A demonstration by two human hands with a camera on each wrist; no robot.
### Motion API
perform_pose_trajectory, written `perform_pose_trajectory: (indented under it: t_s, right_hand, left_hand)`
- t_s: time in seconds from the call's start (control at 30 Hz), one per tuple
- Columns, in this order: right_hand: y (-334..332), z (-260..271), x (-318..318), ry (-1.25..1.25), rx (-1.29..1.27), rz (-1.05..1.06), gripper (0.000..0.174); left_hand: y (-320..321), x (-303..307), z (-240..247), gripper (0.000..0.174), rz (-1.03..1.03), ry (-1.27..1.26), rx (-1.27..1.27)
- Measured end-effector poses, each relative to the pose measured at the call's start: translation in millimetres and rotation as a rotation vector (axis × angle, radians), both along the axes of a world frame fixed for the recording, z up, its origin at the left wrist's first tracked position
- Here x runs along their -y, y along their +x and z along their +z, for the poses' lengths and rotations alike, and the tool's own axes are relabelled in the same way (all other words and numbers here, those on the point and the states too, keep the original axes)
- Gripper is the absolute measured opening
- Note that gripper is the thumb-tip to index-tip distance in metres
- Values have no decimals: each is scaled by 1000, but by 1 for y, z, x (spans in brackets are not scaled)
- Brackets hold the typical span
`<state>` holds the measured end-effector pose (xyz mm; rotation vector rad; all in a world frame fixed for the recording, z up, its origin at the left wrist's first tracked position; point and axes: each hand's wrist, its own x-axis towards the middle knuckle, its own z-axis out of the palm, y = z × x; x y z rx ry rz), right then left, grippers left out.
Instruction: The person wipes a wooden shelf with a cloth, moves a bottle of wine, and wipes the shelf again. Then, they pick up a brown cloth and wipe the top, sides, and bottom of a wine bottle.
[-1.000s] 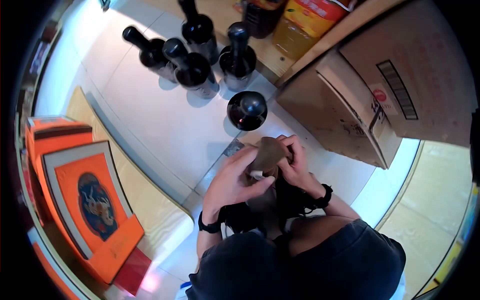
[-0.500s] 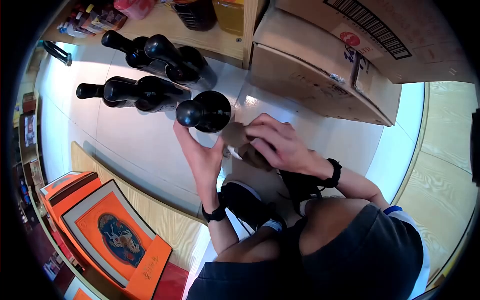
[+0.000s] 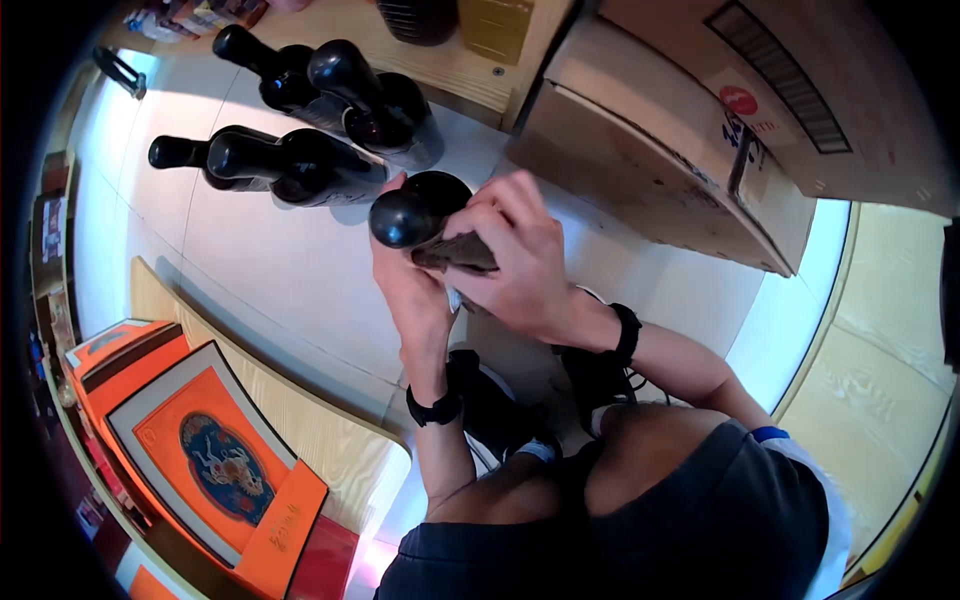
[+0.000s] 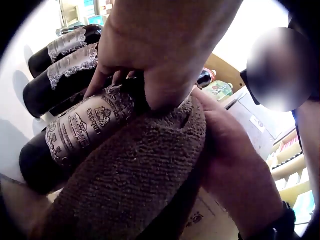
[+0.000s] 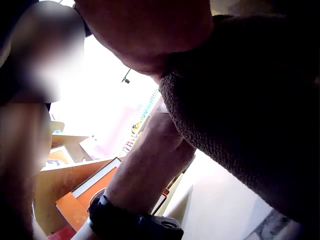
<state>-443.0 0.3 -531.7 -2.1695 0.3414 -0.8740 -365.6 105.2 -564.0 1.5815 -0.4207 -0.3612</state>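
Observation:
A dark wine bottle [image 3: 440,188] with a rounded black top stands just in front of the person, an ornate silver label [image 4: 87,125] on its side. The left hand [image 3: 408,290] grips this bottle, fingers curled round its upper part in the left wrist view. From the other side the right hand [image 3: 520,255] holds a brown towel [image 3: 465,254] bunched against the bottle near its neck. In the left wrist view the towel [image 4: 132,170] hangs down in front of the bottle. The right fingertips are partly hidden by cloth and bottle.
Several similar bottles [image 3: 320,165] stand on the tiled floor [image 3: 270,270] at the left. Cardboard boxes [image 3: 660,150] are stacked at the right, beside a wooden shelf [image 3: 490,72]. An orange gift box [image 3: 225,450] leans at the lower left by a wooden board [image 3: 300,400].
Both hands gripped the towel at first, over the floor. The left hand then moved forward to the front bottle and took hold of it; the right hand brought the towel against it.

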Motion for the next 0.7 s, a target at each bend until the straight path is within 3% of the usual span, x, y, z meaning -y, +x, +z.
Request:
perform_pose_trajectory:
  t_s: [0.03,0.13,0.33,0.4,0.43,0.53,0.7]
  right_hand:
    - [0,-2,-1,24,-27,-45,36]
    - [4,0,3,162,-37,-7,40]
    - [8,-8,9,211,16,138,42]
    - [8,-10,10,217,10,144,38]
    - [7,-10,11,216,12,151,38]
    - [5,-7,16,293,-55,196,40]
    - [4,2,25,389,-79,251,35]
  left_hand:
    - [0,1,-1,46,22,78,26]
    - [1,2,5,43,36,36,-116]
    - [3,0,-10,44,55,-248,-371]
    - [3,-2,-6,59,-11,239,165]
    - [2,-3,-4,59,-4,239,167]
    - [4,-3,-1,82,-9,250,415]
    - [3,-1,4,81,18,238,471]
